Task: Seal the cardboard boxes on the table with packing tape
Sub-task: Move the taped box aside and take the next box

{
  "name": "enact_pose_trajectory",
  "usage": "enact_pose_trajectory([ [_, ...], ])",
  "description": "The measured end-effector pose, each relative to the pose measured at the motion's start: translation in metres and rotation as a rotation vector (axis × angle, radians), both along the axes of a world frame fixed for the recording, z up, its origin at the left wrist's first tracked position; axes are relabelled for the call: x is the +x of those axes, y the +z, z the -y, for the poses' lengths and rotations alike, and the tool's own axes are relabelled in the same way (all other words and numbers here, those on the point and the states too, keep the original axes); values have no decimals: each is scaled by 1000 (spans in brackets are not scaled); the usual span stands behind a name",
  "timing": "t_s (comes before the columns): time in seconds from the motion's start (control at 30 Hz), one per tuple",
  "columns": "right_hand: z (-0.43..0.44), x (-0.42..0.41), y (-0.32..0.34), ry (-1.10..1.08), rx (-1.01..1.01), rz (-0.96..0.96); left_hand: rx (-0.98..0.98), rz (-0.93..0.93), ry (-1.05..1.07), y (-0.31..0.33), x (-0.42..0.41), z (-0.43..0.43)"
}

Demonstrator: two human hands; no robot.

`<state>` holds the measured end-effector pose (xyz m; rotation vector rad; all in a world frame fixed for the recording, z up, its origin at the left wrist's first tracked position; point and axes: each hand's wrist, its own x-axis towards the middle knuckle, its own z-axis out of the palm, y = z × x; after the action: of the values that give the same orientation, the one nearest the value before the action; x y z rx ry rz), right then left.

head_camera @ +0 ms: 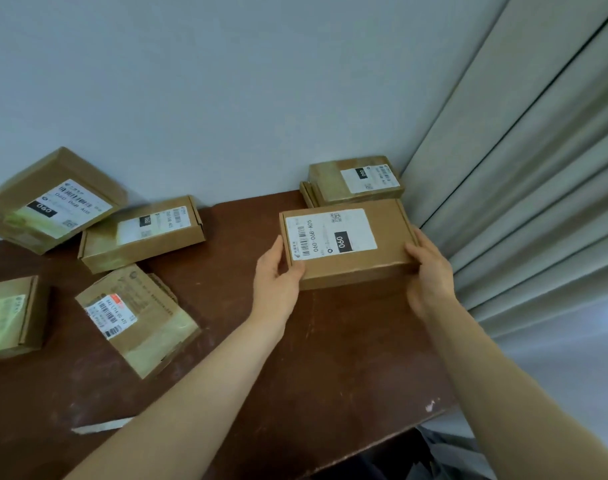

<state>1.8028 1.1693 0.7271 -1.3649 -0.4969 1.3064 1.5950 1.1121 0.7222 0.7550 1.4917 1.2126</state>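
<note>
Other boxes [141, 233] lie on the table's [330, 358] left half. At its far right, the left hand [278, 271] grips the box's [347, 244] left end and the right hand [430, 268] grips its right end. The person would do well to set it flat with the flaps pressed shut. No tape is in view.

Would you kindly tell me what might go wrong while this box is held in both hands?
Both the left hand and right hand grip the labelled box, and no tape shows in view, so sealing may stall. The box is close to the stacked boxes behind; a nudge might shift them.
</note>
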Motion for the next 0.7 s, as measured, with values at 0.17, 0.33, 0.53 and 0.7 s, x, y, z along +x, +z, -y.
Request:
enact_pose_trajectory([
  [0.17,-44,27,-3,-14,18,130,25,-87,-38,5,27,-40],
  [0.33,-110,57,-20,50,32,241,-4,-149,53,2,64,-95],
  [0.53,-188,84,-38,220,61,288,-66,-190,159,-2,104,-164],
  [0.7,-229,85,-44,332,65,367,-120,-163,256,-3,117,-199],
])
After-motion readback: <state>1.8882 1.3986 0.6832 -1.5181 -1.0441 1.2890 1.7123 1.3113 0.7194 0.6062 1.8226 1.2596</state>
